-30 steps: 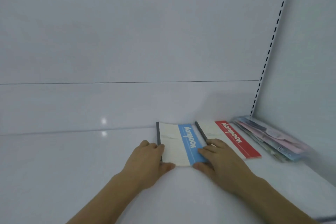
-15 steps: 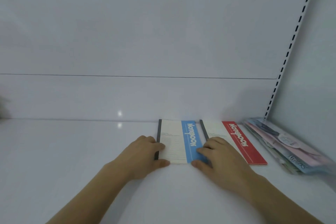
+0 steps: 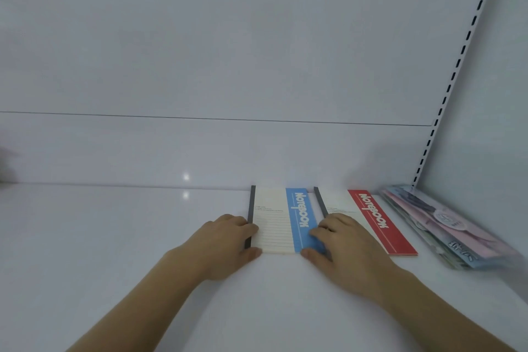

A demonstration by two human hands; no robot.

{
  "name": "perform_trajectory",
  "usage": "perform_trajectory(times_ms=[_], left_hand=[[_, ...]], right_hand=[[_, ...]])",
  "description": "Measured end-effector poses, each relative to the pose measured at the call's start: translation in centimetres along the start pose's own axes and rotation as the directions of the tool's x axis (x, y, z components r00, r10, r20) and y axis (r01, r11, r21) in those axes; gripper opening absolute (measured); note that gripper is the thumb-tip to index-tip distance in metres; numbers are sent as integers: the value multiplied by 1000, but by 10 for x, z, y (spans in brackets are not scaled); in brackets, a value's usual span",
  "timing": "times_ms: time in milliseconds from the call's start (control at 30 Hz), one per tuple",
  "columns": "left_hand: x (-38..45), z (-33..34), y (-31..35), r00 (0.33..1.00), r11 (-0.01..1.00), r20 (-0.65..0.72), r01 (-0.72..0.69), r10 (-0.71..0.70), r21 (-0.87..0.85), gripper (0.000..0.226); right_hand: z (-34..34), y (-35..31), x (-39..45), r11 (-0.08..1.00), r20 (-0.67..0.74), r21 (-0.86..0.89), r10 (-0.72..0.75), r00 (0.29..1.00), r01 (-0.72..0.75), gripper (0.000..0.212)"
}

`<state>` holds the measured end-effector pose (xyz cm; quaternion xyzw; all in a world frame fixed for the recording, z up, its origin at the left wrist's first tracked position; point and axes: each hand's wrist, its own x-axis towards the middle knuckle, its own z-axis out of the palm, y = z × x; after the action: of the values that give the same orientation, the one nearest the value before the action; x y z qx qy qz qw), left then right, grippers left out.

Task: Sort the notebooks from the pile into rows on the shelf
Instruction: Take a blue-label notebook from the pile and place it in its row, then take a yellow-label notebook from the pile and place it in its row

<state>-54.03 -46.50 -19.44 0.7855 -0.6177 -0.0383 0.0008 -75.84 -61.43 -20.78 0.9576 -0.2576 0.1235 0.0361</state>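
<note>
Here, white shelf [image 3: 114,237], both hands [image 3: 228,240] flat, fingers relaxed, on blue notebook [image 3: 274,220].

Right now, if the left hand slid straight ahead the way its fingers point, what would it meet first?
The blue notebook: the left hand already touches its dark spine edge. Beyond it lies the shelf's back wall.

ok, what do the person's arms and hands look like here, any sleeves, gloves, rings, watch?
Both forearms are bare as far as the frame shows: no sleeves in view. The left hand and the right hand wear no gloves. No watch or band shows at either wrist. A small glint on one finger of the right hand might be a ring, but it is too small to tell.
</note>
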Motion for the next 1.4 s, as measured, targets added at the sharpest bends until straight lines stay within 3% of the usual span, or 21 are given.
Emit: perform_trajectory(times_ms=[133,200,333,533,700,900,1033,1200,1400], left_hand=[[-7,-1,4,998,1000,-62,5,-5,-2,67],[-13,-3,5,988,999,-150,37,-41,-30,73],[-30,-1,5,942,990,-305,121,-138,-74,72],[-72,1,-12,860,962,-432,254,-271,-98,64],[-130,2,-45,816,920,-433,378,-383,-102,59],[-208,-17,-102,748,873,-472,476,-467,-109,63],[-271,-29,-150,716,851,-497,515,-490,-98,63],[-340,-43,-217,685,827,-514,555,-516,-91,61],[-386,-63,-293,645,816,-556,568,-524,-111,54]], right_hand=[[-4,-3,-4,1000,11,1,7,1000,-7,66],[-7,-6,-7,1000,-9,-10,11,1000,-12,74],[-10,-17,-7,1000,-26,9,14,1000,-14,83],[-10,-63,5,995,-108,56,-71,992,78,66],[-11,-134,15,979,-139,101,-163,977,178,69],[-33,-238,25,956,-71,116,-262,963,269,92],[-41,-317,32,952,-68,129,-269,961,276,86],[-40,-412,46,939,-103,148,-297,949,310,95],[-48,-499,88,916,-153,161,-344,926,367,89]])
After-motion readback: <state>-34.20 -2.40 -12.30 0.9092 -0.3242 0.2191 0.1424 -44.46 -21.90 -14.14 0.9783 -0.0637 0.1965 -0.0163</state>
